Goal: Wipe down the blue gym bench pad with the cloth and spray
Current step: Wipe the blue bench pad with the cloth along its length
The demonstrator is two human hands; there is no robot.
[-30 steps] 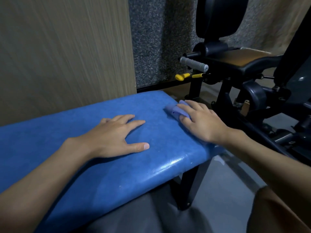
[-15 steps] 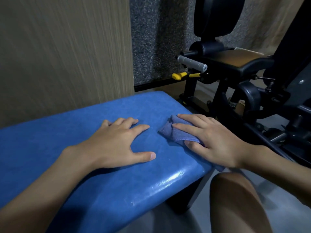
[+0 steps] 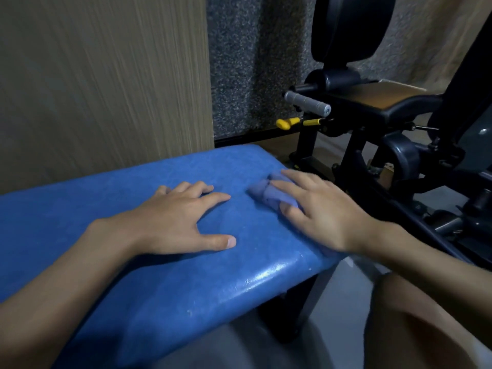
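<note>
The blue bench pad (image 3: 159, 275) runs from the lower left to its right end near the frame's middle. A bunched purple-blue cloth (image 3: 266, 194) lies on the pad's right end. My right hand (image 3: 316, 209) presses flat on the cloth with straight, spread fingers; part of the cloth is hidden under the palm. My left hand (image 3: 175, 222) rests flat on the pad to the left of the cloth, fingers spread, holding nothing. No spray bottle is in view.
A wood-grain wall panel (image 3: 106, 75) stands right behind the bench. A black gym machine (image 3: 372, 115) with a grey handle (image 3: 306, 102) and a yellow lever (image 3: 285, 123) crowds the right side. Grey floor (image 3: 340, 302) and my knee (image 3: 426, 328) lie below the pad's end.
My right hand slid the cloth from the pad's far right corner toward me, then back a little toward the far right. My left hand stayed flat on the pad.
</note>
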